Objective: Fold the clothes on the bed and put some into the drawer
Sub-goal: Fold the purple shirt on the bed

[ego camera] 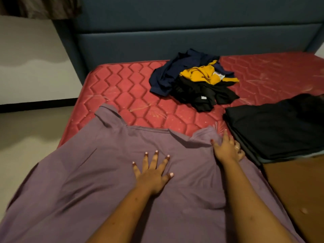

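Observation:
A purple shirt (91, 181) lies spread flat over the near edge of the red quilted mattress (126, 88). My left hand (152, 174) presses on the shirt's middle with fingers spread and straight. My right hand (228, 148) pinches the cloth at the shirt's right shoulder, by the sleeve. Further back on the mattress sits a loose heap: a navy garment (168, 74), a yellow one (201, 73) and a black one (198, 95). A stack of folded dark clothes (273, 128) rests at the right.
A dark blue padded headboard (192, 39) runs behind the mattress. Pale floor (26, 137) and a white wall with a black skirting lie at the left. A brown surface (298, 190) shows at the lower right, beside the folded stack.

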### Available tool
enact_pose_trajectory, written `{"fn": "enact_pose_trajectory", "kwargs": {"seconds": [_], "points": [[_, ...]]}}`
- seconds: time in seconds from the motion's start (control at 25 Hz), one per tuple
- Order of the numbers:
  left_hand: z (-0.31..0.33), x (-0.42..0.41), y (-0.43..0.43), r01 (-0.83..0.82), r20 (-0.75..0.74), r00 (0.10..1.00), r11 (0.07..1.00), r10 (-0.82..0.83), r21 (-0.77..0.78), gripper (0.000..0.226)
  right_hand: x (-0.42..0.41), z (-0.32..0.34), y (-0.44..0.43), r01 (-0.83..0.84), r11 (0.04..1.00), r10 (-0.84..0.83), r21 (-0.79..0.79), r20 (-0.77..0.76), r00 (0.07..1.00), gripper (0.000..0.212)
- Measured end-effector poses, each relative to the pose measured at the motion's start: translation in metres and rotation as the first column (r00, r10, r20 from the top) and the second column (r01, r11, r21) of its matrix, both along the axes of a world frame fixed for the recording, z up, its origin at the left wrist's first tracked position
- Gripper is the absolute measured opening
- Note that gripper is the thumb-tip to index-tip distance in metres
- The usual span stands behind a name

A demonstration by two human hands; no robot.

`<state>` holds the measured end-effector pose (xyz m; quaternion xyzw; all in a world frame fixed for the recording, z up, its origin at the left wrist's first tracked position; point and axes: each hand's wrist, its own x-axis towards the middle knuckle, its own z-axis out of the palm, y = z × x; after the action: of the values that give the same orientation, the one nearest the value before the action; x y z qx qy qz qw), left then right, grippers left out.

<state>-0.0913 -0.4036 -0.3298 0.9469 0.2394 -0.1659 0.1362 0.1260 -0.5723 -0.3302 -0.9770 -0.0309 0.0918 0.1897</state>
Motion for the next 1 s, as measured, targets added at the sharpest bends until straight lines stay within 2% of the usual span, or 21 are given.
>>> {"fn": "enact_pose_trajectory", "kwargs": {"seconds": [0.08, 0.16, 0.2, 0.28, 0.36, 0.4, 0.44, 0.52, 0.64, 0.68, 0.76, 0.8, 0.88, 0.92, 0.96, 1.0], "points": [[-0.003, 0.037, 0.004, -0.020, 0.008, 1.000, 1.000, 0.020, 0.018, 0.065, 0.020, 0.000, 0.015, -0.049, 0.998, 0.048, 0.028, 0.045, 0.998, 0.068], [-0.006, 0.071, 0.007, -0.043, 0.033, 0.999, 0.999, 0.042, 0.014, 0.065, 0.037, 0.000, 0.021, -0.118, 0.986, 0.112, 0.118, 0.056, 0.992, 0.049], [-0.008, 0.085, 0.006, -0.061, 0.050, 0.997, 0.998, 0.060, 0.019, 0.066, 0.044, 0.000, 0.020, -0.098, 0.977, 0.086, 0.189, 0.074, 0.994, 0.038], [-0.012, 0.104, 0.001, -0.099, 0.113, 0.989, 0.993, 0.092, 0.058, 0.065, 0.051, 0.008, 0.011, 0.088, 0.936, -0.155, 0.342, 0.174, 0.972, 0.027], [-0.016, 0.115, -0.002, -0.117, 0.193, 0.977, 0.988, 0.096, 0.099, 0.064, 0.057, 0.014, 0.003, 0.247, 0.856, -0.423, 0.454, 0.343, 0.839, 0.026], [-0.018, 0.120, -0.001, -0.115, 0.217, 0.972, 0.987, 0.089, 0.109, 0.065, 0.057, 0.014, 0.002, 0.240, 0.872, -0.437, 0.427, 0.455, 0.776, 0.030], [-0.020, 0.124, 0.001, -0.109, 0.227, 0.971, 0.988, 0.081, 0.113, 0.065, 0.056, 0.007, 0.004, 0.196, 0.918, -0.368, 0.346, 0.554, 0.746, 0.036], [-0.021, 0.129, 0.011, -0.109, 0.232, 0.969, 0.987, 0.081, 0.114, 0.065, 0.053, -0.020, 0.009, 0.059, 0.986, -0.144, 0.154, 0.635, 0.759, 0.048], [-0.021, 0.135, 0.034, -0.146, 0.307, 0.945, 0.985, 0.113, 0.088, 0.057, 0.073, -0.036, 0.011, -0.063, 0.998, 0.054, 0.000, 0.529, 0.847, 0.051], [-0.022, 0.136, 0.041, -0.157, 0.377, 0.920, 0.983, 0.111, 0.094, 0.048, 0.082, -0.033, 0.010, -0.088, 0.996, 0.069, 0.018, 0.475, 0.877, 0.046], [-0.027, 0.134, 0.051, -0.132, 0.549, 0.836, 0.980, 0.030, 0.147, 0.034, 0.098, -0.018, 0.007, -0.102, 0.966, -0.001, 0.236, 0.400, 0.917, 0.038], [-0.032, 0.133, 0.054, -0.104, 0.628, 0.777, 0.978, -0.035, 0.184, 0.032, 0.104, -0.005, 0.005, -0.100, 0.929, -0.075, 0.355, 0.446, 0.892, 0.039], [-0.037, 0.131, 0.055, -0.118, 0.727, 0.682, 0.971, -0.073, 0.209, 0.030, 0.111, 0.013, 0.001, -0.122, 0.866, -0.198, 0.485, 0.557, 0.807, 0.039], [-0.036, 0.132, 0.055, -0.144, 0.737, 0.674, 0.969, -0.053, 0.201, 0.028, 0.114, 0.017, 0.001, -0.133, 0.833, -0.214, 0.537, 0.533, 0.818, 0.033], [-0.035, 0.133, 0.054, -0.158, 0.728, 0.684, 0.965, -0.045, 0.208, 0.028, 0.113, 0.021, 0.000, -0.136, 0.796, -0.156, 0.590, 0.416, 0.896, 0.031], [-0.034, 0.134, 0.054, -0.155, 0.694, 0.718, 0.958, -0.058, 0.240, 0.031, 0.111, 0.024, -0.001, -0.156, 0.786, 0.005, 0.598, 0.247, 0.969, 0.036]]}}
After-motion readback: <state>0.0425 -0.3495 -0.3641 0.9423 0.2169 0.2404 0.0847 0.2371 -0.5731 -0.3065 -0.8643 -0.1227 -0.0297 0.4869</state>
